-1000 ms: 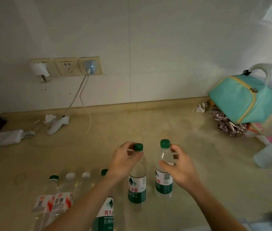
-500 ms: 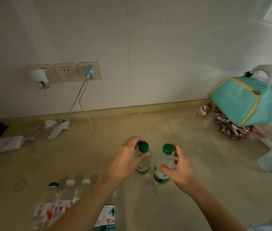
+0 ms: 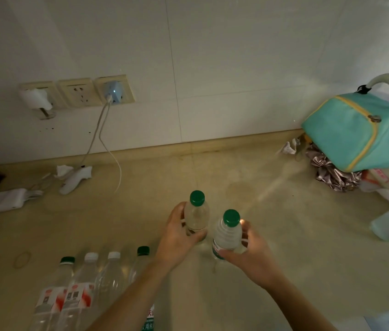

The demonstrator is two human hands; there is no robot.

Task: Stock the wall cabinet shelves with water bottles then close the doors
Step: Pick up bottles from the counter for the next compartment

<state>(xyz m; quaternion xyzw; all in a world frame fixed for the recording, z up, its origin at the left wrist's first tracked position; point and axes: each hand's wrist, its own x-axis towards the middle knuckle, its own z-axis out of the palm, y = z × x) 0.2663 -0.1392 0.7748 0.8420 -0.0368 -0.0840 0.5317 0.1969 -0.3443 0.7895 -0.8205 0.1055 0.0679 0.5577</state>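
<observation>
Your left hand [image 3: 180, 237] grasps one green-capped bottle [image 3: 197, 215], your right hand [image 3: 252, 249] the other bottle [image 3: 227, 231], both above the surface [image 3: 284, 247]. Keep each grip low on the body, bottles upright; cabinet not in view.

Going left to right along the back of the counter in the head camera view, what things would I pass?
White charger block → white handheld gadget → hanging white cable → crumpled paper → shiny silver fabric → teal bag.
</observation>
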